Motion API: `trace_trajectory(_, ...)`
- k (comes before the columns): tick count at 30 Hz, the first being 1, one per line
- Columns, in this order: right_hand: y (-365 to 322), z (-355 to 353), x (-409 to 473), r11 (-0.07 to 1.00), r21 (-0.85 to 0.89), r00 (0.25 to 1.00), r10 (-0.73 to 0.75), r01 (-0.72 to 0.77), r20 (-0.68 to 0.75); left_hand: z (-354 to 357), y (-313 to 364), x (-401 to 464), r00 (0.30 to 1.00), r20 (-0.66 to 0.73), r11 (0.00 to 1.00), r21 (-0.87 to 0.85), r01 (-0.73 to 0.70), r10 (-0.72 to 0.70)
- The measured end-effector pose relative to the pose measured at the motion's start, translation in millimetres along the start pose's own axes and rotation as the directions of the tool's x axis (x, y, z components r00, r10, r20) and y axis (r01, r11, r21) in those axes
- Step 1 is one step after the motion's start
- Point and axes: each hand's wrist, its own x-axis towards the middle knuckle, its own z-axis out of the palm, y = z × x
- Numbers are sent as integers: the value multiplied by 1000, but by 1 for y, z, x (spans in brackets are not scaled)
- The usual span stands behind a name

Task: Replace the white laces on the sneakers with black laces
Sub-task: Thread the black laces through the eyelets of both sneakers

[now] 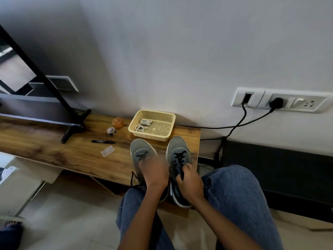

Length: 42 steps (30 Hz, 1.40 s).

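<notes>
Two grey sneakers (177,156) lay side by side on the desk (54,147), just before the basket (169,116) holding white laces (143,125), toes toward it. Right hand (189,179) pinched the limp black lace (180,157), best gripped near its stiff tip. Left hand (155,173) was blurred; its grip was unclear.

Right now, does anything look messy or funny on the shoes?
Yes. A loose black lace end dangles off the edge of the wooden shelf beside the left grey sneaker, untied. The right hand pinches the right grey sneaker's black lace. The left hand is blurred, so its hold is unclear.
</notes>
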Motion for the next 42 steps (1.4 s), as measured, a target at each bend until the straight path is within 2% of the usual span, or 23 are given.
trace_trajectory(2,1,0,0,1000,-6,1000,-2,2,5,0,0,6,999,46,999,-21,26,-25)
trace_trajectory(5,1,0,0,1000,-15,1000,-14,14,1,-9,-9,9,992,54,970,-210,126,-118)
trace_trajectory(8,1,0,0,1000,-7,1000,-9,9,-11,-32,-24,9,969,55,881,-405,242,-241)
trace_trajectory(10,1,1,0,1000,-3,1000,0,0,-8,-49,-33,8,960,86,748,-610,261,-265)
trace_trajectory(12,1,1,0,1000,0,1000,6,-6,-1,-72,-38,2,970,128,510,-832,218,-207)
trace_trajectory(13,1,1,0,1000,-1,1000,7,-7,0,-86,-39,-1,977,105,429,-886,177,-187)
trace_trajectory(18,0,0,0,1000,-11,1000,5,-5,-7,-146,-36,-14,992,-62,300,-953,-27,-108)
trace_trajectory(21,0,0,-1,1000,-16,1000,2,-2,-12,-176,-32,-21,984,-135,227,-968,-106,-120)
trace_trajectory(26,0,0,-1,1000,-9,1000,-7,7,-25,-213,-35,-29,957,-251,-21,-966,-257,-146)
trace_trajectory(29,0,-1,0,1000,-12,1000,1,-1,-1,-215,-31,-31,962,-249,-60,-965,-257,-116)
trace_trajectory(33,-6,-13,2,999,-39,998,37,-35,43,-194,-17,-36,988,-134,-146,-979,-143,-71)
trace_trajectory(35,-17,-28,0,993,111,996,56,-47,-74,-177,-10,-41,995,-80,-126,-988,-87,-56)
trace_trajectory(37,-35,-50,-2,925,381,991,36,16,-130,-161,-4,-46,999,-41,-104,-994,-44,-25)
trace_trajectory(39,-58,-79,-7,745,666,999,-24,37,-29,-147,1,-50,1000,-4,-116,-993,-6,-20)
trace_trajectory(40,-68,-93,-9,633,774,995,-72,-9,70,-141,3,-52,999,18,-130,-991,14,-27)
trace_trajectory(42,-82,-109,-14,454,879,955,-166,-149,248,-132,8,-56,997,63,-131,-990,57,-43)
